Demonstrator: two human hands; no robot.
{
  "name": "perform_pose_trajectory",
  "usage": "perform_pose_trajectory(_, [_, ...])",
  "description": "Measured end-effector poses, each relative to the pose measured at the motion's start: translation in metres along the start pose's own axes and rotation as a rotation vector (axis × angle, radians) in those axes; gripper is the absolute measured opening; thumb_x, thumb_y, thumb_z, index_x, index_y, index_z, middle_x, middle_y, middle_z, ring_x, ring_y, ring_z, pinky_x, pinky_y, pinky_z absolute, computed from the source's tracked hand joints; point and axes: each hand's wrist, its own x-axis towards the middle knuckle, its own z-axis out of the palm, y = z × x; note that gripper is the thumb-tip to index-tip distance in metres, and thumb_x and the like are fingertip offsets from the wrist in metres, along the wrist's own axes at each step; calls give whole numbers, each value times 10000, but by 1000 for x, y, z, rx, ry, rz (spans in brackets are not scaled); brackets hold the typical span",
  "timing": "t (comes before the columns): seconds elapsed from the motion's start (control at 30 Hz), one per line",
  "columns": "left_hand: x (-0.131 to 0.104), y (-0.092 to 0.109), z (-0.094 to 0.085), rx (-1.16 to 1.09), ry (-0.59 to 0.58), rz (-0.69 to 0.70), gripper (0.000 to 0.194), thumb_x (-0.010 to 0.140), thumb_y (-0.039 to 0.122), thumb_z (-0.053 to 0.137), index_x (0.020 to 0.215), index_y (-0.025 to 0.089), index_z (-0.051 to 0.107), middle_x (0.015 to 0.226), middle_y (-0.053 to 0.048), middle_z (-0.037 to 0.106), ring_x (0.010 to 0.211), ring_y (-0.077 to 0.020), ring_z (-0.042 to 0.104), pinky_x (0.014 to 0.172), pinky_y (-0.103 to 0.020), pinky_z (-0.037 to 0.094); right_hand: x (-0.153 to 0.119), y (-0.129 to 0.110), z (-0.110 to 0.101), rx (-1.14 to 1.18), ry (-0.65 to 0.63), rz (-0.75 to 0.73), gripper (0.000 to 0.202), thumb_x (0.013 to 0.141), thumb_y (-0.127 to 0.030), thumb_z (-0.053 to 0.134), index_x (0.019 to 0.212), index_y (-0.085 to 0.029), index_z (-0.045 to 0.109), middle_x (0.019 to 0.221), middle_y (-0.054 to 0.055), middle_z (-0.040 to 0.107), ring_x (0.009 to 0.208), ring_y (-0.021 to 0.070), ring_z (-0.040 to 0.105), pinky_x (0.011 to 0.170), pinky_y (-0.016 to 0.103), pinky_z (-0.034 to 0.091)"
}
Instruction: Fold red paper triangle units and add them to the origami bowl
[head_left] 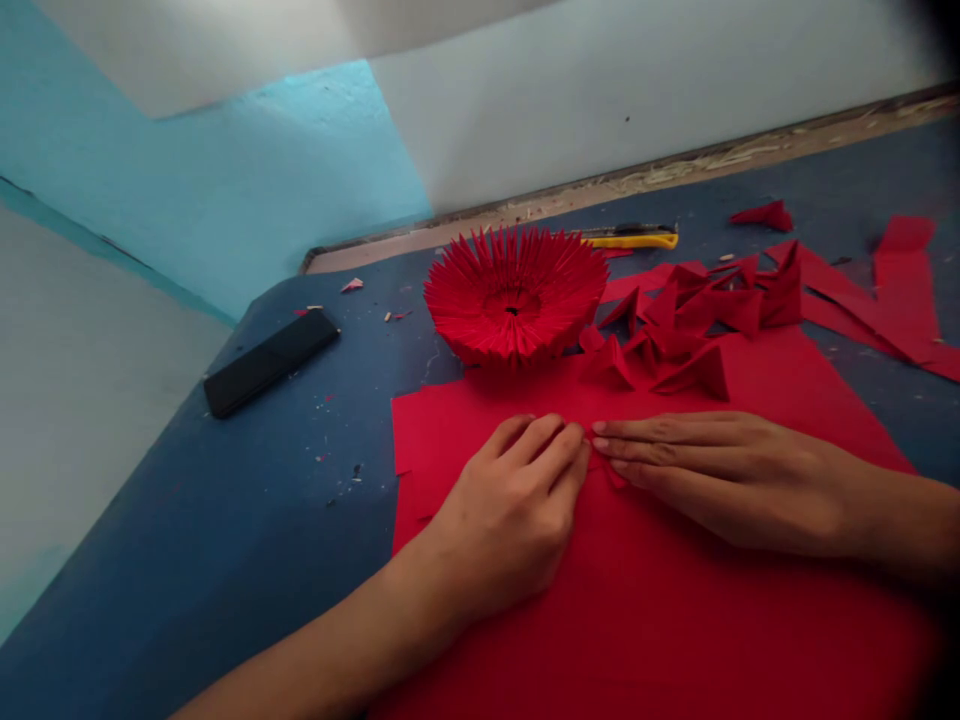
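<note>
My left hand (pixel 525 500) has its fingers curled and closed at a small piece of red paper (pixel 616 480), most of which is hidden under the fingers. Opposite it, my right hand (pixel 735 470) lies flat with its fingers stretched out, the fingertips pressing on the same piece close to the left fingertips. Its thumb is out of sight. Both hands rest over a large sheet of red paper (pixel 675 620). Just beyond them stands a round, bowl-like form of pleated red paper (pixel 517 300). Several folded red paper triangles (pixel 690 310) are heaped to its right.
A yellow utility knife (pixel 637 241) lies behind the pleated form. Red paper strips (pixel 904 290) stretch over the right side of the blue tabletop (pixel 300 560). One folded piece (pixel 765 215) sits apart at the back. A dark phone-like slab (pixel 271 363) rests at left, with small scraps around.
</note>
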Motion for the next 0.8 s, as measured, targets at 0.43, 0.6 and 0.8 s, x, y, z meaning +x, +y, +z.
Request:
perform_pose_trajectory(0.43, [-2, -2, 2, -30, 12, 14, 370, 1017, 66, 481, 1322, -24, 671, 1351, -214, 735, 1311, -326, 682, 1146, -461, 595, 15, 4, -16, -84, -132, -155, 378, 1097, -108, 428, 1222, -170, 780, 1253, 96, 820, 1208, 207, 782, 1107, 395, 639])
perform_pose_trajectory(0.6, [-1, -2, 2, -38, 12, 21, 350, 1024, 71, 485, 1299, -20, 680, 1299, -217, 751, 1285, -320, 696, 1130, -460, 605, 12, 5, -15, -57, -141, -148, 392, 1086, -95, 435, 1260, -195, 772, 1288, 89, 809, 1236, 205, 767, 1122, 402, 626])
perform_pose_trajectory(0.8, [0, -3, 1, -54, -13, 21, 342, 1026, 89, 492, 1298, -10, 675, 1312, -224, 739, 1302, -322, 684, 1134, -468, 593, 16, 1, -15, -60, -120, -145, 337, 1060, -87, 487, 1182, -188, 785, 1235, 96, 826, 1175, 221, 792, 1092, 414, 641])
